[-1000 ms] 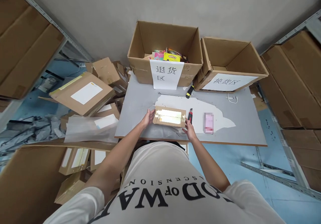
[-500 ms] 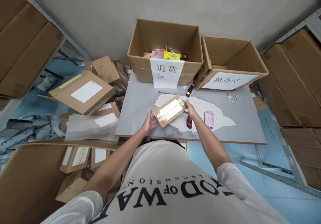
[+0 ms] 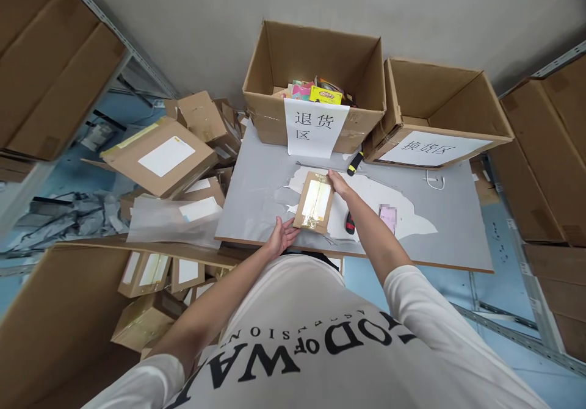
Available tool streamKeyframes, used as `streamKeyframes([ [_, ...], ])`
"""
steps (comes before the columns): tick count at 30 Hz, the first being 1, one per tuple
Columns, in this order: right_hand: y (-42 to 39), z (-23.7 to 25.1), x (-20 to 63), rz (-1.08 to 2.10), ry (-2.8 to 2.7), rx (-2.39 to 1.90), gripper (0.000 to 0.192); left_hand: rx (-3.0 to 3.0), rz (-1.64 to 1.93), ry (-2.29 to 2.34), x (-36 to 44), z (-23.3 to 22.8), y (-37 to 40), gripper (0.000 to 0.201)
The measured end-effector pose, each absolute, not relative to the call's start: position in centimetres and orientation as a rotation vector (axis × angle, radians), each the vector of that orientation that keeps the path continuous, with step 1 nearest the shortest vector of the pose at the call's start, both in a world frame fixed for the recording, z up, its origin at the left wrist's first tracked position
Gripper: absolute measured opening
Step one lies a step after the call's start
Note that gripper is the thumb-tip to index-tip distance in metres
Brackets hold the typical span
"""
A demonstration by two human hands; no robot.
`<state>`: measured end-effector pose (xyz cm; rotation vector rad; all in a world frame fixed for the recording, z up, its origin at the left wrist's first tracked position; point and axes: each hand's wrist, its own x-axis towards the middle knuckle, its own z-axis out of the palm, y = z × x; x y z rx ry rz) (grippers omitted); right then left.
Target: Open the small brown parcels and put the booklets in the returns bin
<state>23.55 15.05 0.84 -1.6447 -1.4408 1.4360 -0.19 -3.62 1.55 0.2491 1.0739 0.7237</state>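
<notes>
**Cardboard parcel held end to end over a worn grey table**

Grey laminate covers the table (image 3: 256,195), with a large irregular patch near the middle where the top layer has peeled to white. It stands against a plain grey wall, above a blue floor. At its far edge sit two open cardboard cartons: the left carton (image 3: 315,67) has colourful packets inside and a white paper sign with printed characters hanging down its front, and the right carton (image 3: 439,110) carries a similar sign lying flat on its front flap. A yellow-and-black tool (image 3: 354,163) lies just in front of the gap between them, and a red-and-black utility knife (image 3: 350,223) lies on the white patch beside the right forearm, with a small pink object (image 3: 388,217) a little further right. Flat brown parcels with white labels are heaped to the left of the table (image 3: 160,159), and metal shelving with large boxes runs along both sides.

A small flat cardboard parcel (image 3: 315,201) is on the peeled patch near the table's front edge, its long axis pointing away from the person. Glossy clear tape covers its top and catches the light. The right hand (image 3: 337,183) grips its far end with curled fingers; the left hand (image 3: 284,235) is open, fingers spread, touching its near corner
</notes>
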Motion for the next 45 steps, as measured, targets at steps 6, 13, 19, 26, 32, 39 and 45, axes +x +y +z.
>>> streamKeyframes([
  [6, 12.7, 0.8, 23.0, 1.53, -1.163, -1.569, 0.059, 0.525, 0.418, 1.295, -1.7, 1.7, -1.7, 0.085],
  [13, 3.9, 0.8, 23.2, 1.752, -0.63, -1.431, 0.075, 0.693, 0.601, 1.21, -2.4, 1.3, 3.2, 0.086],
  [19, -1.1, 1.4, 21.3, 1.794, -0.605, -1.389, 0.073, 0.657, 0.523, 1.05, -1.3, 2.0, 5.7, 0.095],
  [26, 0.4, 1.7, 21.1, 1.776, -0.667, -1.381, 0.07, 0.656, 0.575, 1.008, -0.6, 2.5, 4.5, 0.083],
  [32, 6.2, 3.2, 23.2, 1.565, -1.29, -1.485, 0.064, 0.575, 0.757, 0.949, 0.6, 2.6, 0.4, 0.072],
  [39, 12.9, 4.2, 22.7, 1.442, -1.918, -1.517, 0.049, 0.565, 0.713, 0.929, 3.6, 2.7, -2.7, 0.083],
  [45, 14.2, 3.3, 21.8, 1.464, -1.972, -1.539, 0.041, 0.543, 0.674, 0.925, 3.9, 2.3, -2.6, 0.09],
])
